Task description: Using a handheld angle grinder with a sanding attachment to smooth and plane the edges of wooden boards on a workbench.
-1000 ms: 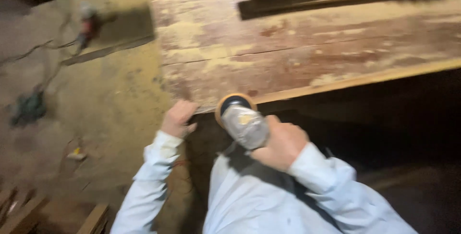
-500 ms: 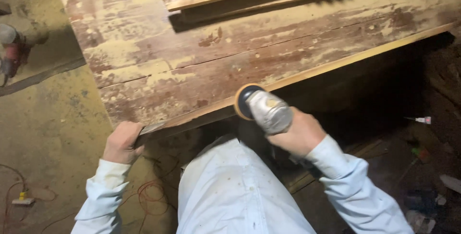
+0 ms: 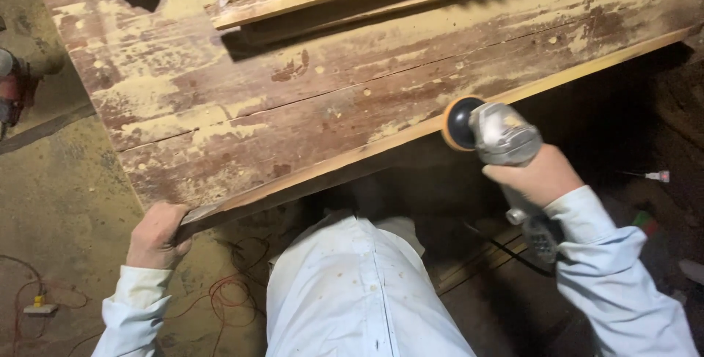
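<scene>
Right hand (image 3: 532, 177) wraps tightly round a grey angle grinder (image 3: 499, 137), its disc at the front edge of a worn wooden panel (image 3: 293, 100); left hand (image 3: 158, 236) clasps the panel's near corner.

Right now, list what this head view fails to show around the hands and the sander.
- Sanding disc: its face is turned to the board edge; contact cannot be told.
- Left hand: fingertips curl under the board corner, hidden by the wood.
- Right hand: covers the sander grip, so any switch is hidden.
- Red tool on the floor: cut by the left edge.
- Under the board: too dark.
</scene>
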